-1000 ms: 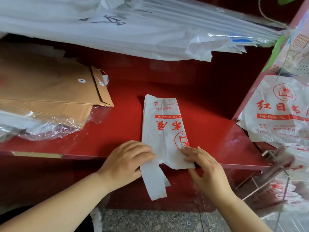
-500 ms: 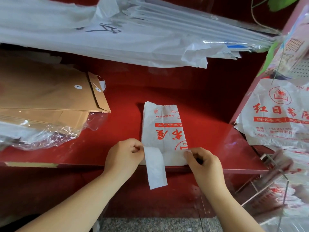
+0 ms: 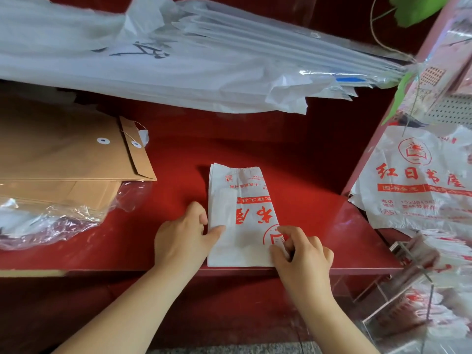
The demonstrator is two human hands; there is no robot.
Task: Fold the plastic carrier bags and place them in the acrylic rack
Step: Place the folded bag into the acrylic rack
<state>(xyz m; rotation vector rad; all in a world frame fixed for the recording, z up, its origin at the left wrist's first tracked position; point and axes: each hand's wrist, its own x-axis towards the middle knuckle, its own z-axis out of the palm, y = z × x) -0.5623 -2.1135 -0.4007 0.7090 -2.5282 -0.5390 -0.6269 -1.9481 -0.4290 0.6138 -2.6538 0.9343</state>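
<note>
A white plastic carrier bag (image 3: 240, 200) with red print lies folded into a narrow strip on the red shelf (image 3: 319, 226), its near end at the shelf's front edge. My left hand (image 3: 182, 238) holds its left edge, thumb on top and fingers curled beside it. At the bag's near right corner, my right hand (image 3: 300, 254) pinches it with curled fingers. The clear acrylic rack (image 3: 398, 300) stands at the lower right with folded bags in it. A pile of unfolded printed bags (image 3: 419, 180) hangs at the right.
Brown string-tie envelopes (image 3: 66, 159) in torn clear wrap (image 3: 51, 221) fill the shelf's left side. A big stack of white sheets in plastic (image 3: 178, 62) overhangs from above. A green leaf (image 3: 413, 8) and a pink upright (image 3: 398, 103) are at the right.
The bag's handles, which hung over the shelf's front edge, are now folded up out of sight. Both hands moved up onto the bag's near end.
</note>
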